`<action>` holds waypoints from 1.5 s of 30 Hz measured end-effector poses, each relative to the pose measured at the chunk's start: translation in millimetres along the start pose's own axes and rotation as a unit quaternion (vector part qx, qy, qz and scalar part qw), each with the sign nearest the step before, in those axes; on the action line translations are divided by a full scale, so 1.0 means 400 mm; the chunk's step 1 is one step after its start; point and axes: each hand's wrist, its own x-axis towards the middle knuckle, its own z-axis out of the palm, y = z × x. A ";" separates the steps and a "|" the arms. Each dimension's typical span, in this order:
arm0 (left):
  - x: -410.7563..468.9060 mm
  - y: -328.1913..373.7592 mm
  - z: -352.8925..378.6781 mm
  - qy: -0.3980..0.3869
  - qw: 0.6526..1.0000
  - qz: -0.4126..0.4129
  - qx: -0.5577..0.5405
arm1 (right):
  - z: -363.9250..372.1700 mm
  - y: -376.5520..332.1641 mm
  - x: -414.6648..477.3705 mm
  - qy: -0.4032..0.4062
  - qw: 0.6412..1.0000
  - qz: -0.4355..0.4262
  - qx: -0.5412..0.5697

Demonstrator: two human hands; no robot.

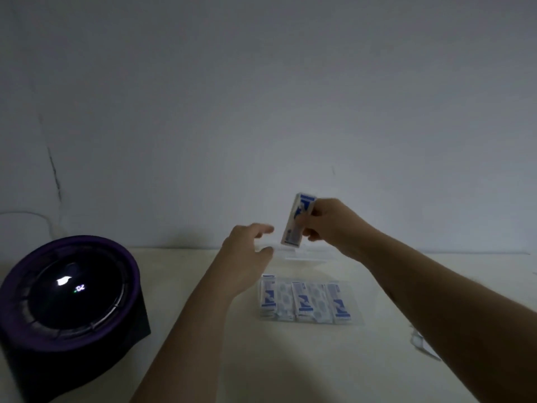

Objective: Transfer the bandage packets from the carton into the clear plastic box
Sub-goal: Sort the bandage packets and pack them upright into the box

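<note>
Carton (299,216) tilted, gripped by right hand (328,222); left hand (244,254) spread beside it; bandage packets (302,301) lie in clear plastic box (359,303).

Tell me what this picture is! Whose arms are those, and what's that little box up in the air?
There is just one picture, taken by a camera worn on a person's head, so you see their own two arms reaching out. The right hand holds a small white-and-blue carton, tilted, above the table. The left hand is open beside it and holds nothing. On the pale table, bandage packets lie side by side in a clear plastic box. The big round dark thing on the left is a device with a small glowing light; I can't tell what it does.
</note>
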 end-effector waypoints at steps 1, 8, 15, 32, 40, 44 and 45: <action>0.004 -0.016 0.005 -0.012 0.999 -0.015 0.028 | 0.013 0.022 0.017 -0.017 0.999 0.033 -0.006; 0.003 -0.041 0.001 -0.125 0.988 -0.081 0.047 | 0.108 0.065 0.067 -0.189 0.961 0.195 -0.058; 0.005 -0.041 0.005 -0.128 0.986 -0.095 0.040 | 0.192 0.078 0.088 -0.255 0.903 0.144 -0.315; 0.007 -0.049 -0.009 -0.127 0.985 -0.112 0.014 | 0.183 0.064 0.090 -0.231 0.920 0.142 -0.284; 0.019 -0.059 -0.008 -0.062 0.990 -0.077 0.097 | 0.038 0.053 -0.044 0.026 0.978 -0.112 -0.177; 0.006 -0.033 0.025 -0.003 0.985 -0.032 0.171 | -0.075 0.169 -0.158 0.099 0.971 -0.109 -0.186; -0.003 -0.015 0.041 0.017 0.983 -0.014 0.185 | -0.111 0.212 -0.185 0.117 0.970 -0.088 -0.194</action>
